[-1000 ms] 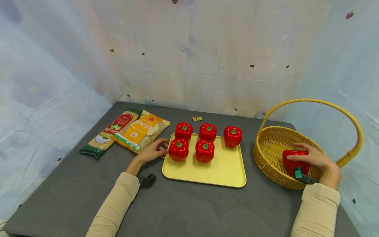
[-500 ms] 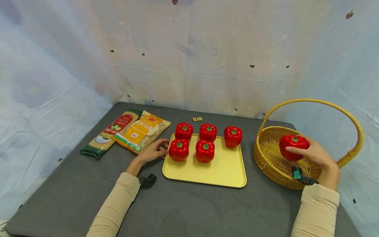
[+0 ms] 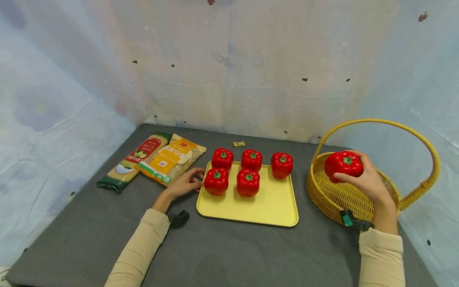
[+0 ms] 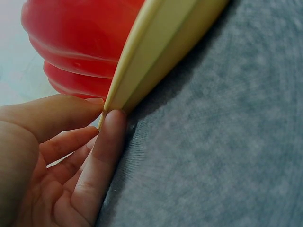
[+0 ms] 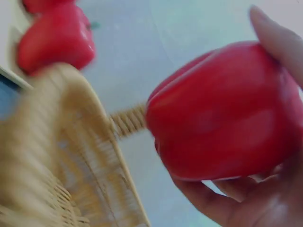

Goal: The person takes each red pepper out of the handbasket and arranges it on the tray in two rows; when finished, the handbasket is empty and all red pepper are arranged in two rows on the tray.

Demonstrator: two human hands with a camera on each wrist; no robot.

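Note:
My right hand grips a red bell pepper above the wicker basket, under its arched handle. In the right wrist view, thumb and fingers wrap this bell pepper from opposite sides. My left hand pinches the left rim of the yellow tray. The left wrist view has the thumb inside the tray's rim and a finger against its outer side. Several red bell peppers stand on the tray: two at the front, the others along the back edge.
Left of the tray lie a bag of grain and a green-ended food packet, partly overlapping. A small yellow wrapped sweet is behind the tray. Grey cloth covers the table, with a hanging sheet behind it.
My right hand has lifted the bell pepper from inside the basket, then moved it left and up toward the basket's rear left rim. My left hand has stayed on the tray.

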